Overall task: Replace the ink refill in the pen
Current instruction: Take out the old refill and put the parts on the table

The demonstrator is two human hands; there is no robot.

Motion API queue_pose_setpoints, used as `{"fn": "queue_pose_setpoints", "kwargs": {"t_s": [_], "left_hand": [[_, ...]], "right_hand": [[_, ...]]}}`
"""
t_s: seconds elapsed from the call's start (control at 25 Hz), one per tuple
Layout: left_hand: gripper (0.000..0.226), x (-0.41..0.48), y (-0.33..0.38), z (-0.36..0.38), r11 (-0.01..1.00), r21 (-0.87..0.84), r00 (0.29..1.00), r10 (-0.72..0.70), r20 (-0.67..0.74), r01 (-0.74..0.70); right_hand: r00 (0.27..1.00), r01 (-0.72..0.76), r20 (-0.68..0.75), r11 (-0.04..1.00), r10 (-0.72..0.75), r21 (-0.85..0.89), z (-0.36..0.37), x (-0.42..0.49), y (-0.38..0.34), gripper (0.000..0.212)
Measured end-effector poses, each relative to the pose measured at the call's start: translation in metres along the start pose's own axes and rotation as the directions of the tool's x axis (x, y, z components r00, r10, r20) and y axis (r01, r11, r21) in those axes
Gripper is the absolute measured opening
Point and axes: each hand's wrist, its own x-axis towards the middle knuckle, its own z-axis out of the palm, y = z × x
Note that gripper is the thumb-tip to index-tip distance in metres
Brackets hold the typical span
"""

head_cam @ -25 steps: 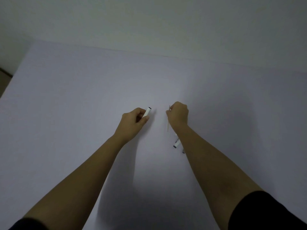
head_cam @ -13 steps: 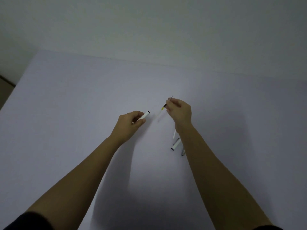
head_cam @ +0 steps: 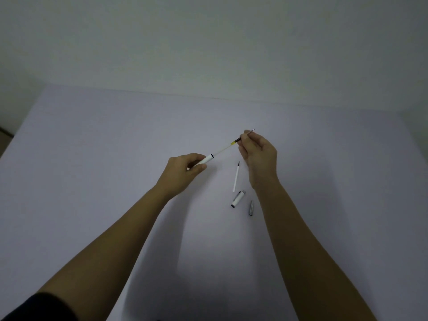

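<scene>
Plain pale counter [head_cam: 92,181] against a blank wall, dim light, nothing else around but our pen bits. Our left hand [head_cam: 183,174] has its fingers wrapped closed around the white barrel [head_cam: 206,159], open end pointing up and right. Our right hand [head_cam: 260,156] pinches a refill [head_cam: 228,148] near its dark tip end, thumb and forefinger closed on it, the other fingers loosely curled. The clear tail of that refill sits right at the barrel's mouth; can't quite tell how far in it is, if at all.

Lying on the counter just near of the right hand: a second refill [head_cam: 236,178], a white cap [head_cam: 238,199] with a metal end, and a small grey cone [head_cam: 251,207] to its right. They're close together but apart from each other.

Handling-wise, we'd guess the refill is feather light and a bit bendy, so pinching it close to the tip like this gives little control over the far tail. Holding nearer the middle would probably steady it. The barrel looks smooth and rigid, so a full wrap is fine. The tip is the fragile, inky part, so best not to squeeze it.

Compared with half a second ago, our hands have come closer along one line: the refill was floating clear of the barrel then, now its tail meets the opening. The spare refill on the counter was mostly hidden behind our wrist and now shows in full.
</scene>
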Motion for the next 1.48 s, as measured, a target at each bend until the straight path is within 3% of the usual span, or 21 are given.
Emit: {"fn": "queue_pose_setpoints", "kwargs": {"t_s": [0.28,0.56,0.68,0.72,0.8,0.88,1.04,1.2,1.28,1.32,1.4,1.48], "left_hand": [[0.022,-0.004,0.006,-0.005,1.0,-0.009,1.0,0.025,0.0,-0.025],[0.023,-0.005,0.014,-0.006,0.998,-0.027,0.999,0.048,-0.012,-0.048],[0.021,-0.006,0.012,-0.006,0.996,-0.083,1.0,0.011,-0.027,-0.014],[0.021,-0.006,0.012,-0.005,0.995,-0.097,1.0,0.004,-0.028,-0.007],[0.021,-0.008,0.01,-0.004,0.994,-0.113,1.0,-0.004,-0.028,0.001],[0.021,-0.009,0.008,-0.003,0.993,-0.118,0.999,-0.011,-0.03,0.008],[0.021,-0.01,0.006,-0.001,0.992,-0.122,0.999,-0.025,-0.027,0.021],[0.02,-0.011,0.007,-0.001,0.993,-0.114,0.999,-0.026,-0.029,0.022],[0.02,-0.013,0.006,-0.001,0.994,-0.11,0.999,-0.027,-0.028,0.023],[0.02,-0.014,0.005,-0.001,0.995,-0.097,0.999,-0.026,-0.026,0.023],[0.021,-0.016,0.002,0.0,0.998,-0.058,1.0,-0.023,-0.012,0.022],[0.021,-0.018,-0.001,0.002,0.999,-0.027,1.0,-0.026,0.01,0.026]], "right_hand": [[0.999,-0.03,0.037,0.999,0.031,-0.03,0.001,-0.01,0.008,0.009],[0.967,-0.053,0.228,0.968,0.11,-0.244,0.002,-0.024,0.02,0.011],[0.994,-0.015,0.099,0.941,0.051,-0.339,-0.016,-0.013,0.025,0.015],[1.0,0.008,0.029,0.881,0.006,-0.473,-0.026,-0.008,0.029,0.017],[0.994,-0.019,-0.084,0.65,-0.069,-0.76,-0.052,-0.005,0.041,0.021],[0.989,-0.092,-0.138,0.487,-0.06,-0.869,-0.077,-0.009,0.057,0.025],[0.976,-0.216,-0.194,0.399,0.094,-0.891,-0.101,-0.019,0.083,0.034],[0.98,-0.199,-0.186,0.353,0.072,-0.914,-0.103,-0.019,0.098,0.029],[0.972,-0.236,-0.224,0.385,0.076,-0.892,-0.102,-0.016,0.096,0.03],[0.967,-0.254,-0.241,0.451,0.087,-0.856,-0.099,-0.014,0.092,0.03],[0.972,-0.227,-0.206,0.693,0.115,-0.685,-0.089,-0.009,0.078,0.023],[0.983,-0.18,-0.112,0.901,0.147,-0.394,-0.073,-0.006,0.058,0.007]]}}
